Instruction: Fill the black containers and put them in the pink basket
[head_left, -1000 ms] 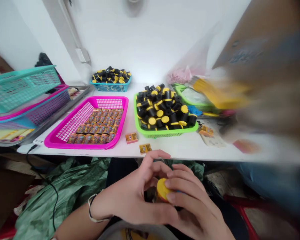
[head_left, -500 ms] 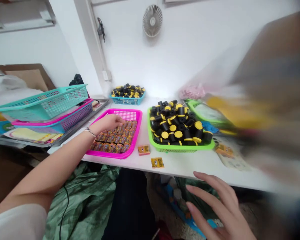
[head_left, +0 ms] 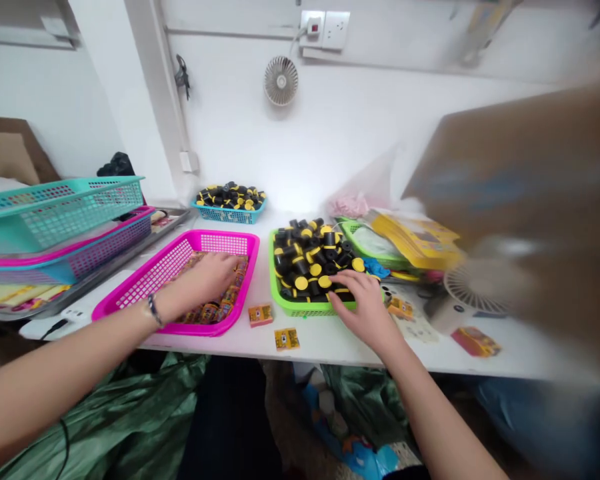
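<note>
My left hand is over the right part of a pink basket. Its fingers are bent together and pointing down onto small printed canisters packed in rows; whatever the fingertips grip is hidden. Farther right, my right hand reaches over the near edge of a green basket. Thumb and fingers are spread apart, touching or just above the heaped black canisters with yellow lids. Between the baskets a small orange printed box and a flat yellow printed card lie on the white table.
A blue basket of similar canisters stands at the back. Stacked baskets are on the left. On the right are yellow printed packages, a small fan and a red-yellow box. Another fan hangs on the wall.
My right hand has moved from in front of the table up to the black canisters. My left hand stays at the pink basket, lower over its canisters. The view has shifted right.
</note>
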The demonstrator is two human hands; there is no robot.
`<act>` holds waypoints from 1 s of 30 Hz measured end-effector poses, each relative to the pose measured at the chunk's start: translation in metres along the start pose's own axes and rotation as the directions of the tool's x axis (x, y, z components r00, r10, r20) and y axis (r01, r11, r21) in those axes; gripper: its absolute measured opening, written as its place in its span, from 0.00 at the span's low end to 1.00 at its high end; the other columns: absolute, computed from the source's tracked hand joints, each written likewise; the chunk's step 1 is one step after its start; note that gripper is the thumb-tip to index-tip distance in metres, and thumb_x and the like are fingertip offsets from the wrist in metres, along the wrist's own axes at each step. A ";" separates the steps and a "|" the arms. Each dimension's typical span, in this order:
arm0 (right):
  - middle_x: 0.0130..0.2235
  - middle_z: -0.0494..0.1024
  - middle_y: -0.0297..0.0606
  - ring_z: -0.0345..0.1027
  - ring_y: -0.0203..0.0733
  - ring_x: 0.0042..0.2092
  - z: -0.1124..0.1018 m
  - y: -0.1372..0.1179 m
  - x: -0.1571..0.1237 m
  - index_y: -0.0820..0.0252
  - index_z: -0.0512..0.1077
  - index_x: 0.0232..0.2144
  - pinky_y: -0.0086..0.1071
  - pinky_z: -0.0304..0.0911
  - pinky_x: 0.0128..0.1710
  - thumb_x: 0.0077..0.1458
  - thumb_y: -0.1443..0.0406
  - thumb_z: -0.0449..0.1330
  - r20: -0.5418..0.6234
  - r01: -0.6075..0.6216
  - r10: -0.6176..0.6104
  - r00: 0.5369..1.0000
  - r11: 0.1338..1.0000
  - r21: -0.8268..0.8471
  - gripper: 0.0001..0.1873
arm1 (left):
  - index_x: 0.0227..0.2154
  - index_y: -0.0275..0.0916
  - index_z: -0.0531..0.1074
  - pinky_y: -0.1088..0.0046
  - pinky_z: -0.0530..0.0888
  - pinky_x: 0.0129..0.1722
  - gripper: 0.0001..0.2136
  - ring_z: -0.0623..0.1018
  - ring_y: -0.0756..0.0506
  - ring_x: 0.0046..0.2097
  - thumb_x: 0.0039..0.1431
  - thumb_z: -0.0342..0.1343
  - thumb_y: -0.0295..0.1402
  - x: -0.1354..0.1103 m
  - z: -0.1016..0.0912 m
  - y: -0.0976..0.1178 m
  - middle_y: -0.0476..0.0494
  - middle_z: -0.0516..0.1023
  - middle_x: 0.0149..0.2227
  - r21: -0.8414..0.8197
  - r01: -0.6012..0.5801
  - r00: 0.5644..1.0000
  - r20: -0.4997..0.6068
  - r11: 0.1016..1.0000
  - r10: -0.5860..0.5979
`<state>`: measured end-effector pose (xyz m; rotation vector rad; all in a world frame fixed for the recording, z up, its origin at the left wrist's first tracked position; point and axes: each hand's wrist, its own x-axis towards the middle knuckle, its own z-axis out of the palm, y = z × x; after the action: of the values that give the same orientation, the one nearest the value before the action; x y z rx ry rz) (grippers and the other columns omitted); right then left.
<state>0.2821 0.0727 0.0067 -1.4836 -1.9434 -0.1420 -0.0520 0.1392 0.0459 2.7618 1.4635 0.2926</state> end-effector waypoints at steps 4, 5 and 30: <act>0.55 0.76 0.45 0.68 0.54 0.59 0.021 0.006 0.045 0.59 0.73 0.54 0.56 0.63 0.59 0.65 0.60 0.62 0.015 -0.204 0.208 0.978 0.967 -0.151 0.18 | 0.56 0.44 0.74 0.67 0.71 0.63 0.15 0.76 0.44 0.61 0.71 0.50 0.32 -0.029 0.037 0.085 0.40 0.76 0.61 0.027 -0.252 0.968 -0.013 0.967 0.252; 0.56 0.76 0.44 0.69 0.54 0.59 0.025 0.004 0.052 0.59 0.72 0.54 0.56 0.64 0.59 0.65 0.58 0.62 0.023 -0.237 0.245 0.969 0.954 -0.181 0.19 | 0.57 0.43 0.73 0.67 0.72 0.62 0.15 0.76 0.44 0.61 0.70 0.51 0.32 -0.034 0.052 0.102 0.39 0.76 0.62 0.050 -0.265 0.964 -0.006 0.963 0.265; 0.45 0.79 0.38 0.77 0.42 0.46 -0.005 -0.012 -0.040 0.51 0.61 0.51 0.36 0.71 0.45 0.57 0.58 0.67 -0.298 -0.025 0.297 0.907 0.746 0.665 0.25 | 0.38 0.37 0.78 0.63 0.77 0.51 0.12 0.81 0.41 0.47 0.67 0.50 0.20 -0.039 0.088 0.115 0.38 0.82 0.42 -0.079 -0.161 0.986 0.030 0.984 0.164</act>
<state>0.2783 0.0334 -0.0085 -1.0377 -1.3219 0.2849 0.0353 0.0494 -0.0369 2.8135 1.1947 0.2907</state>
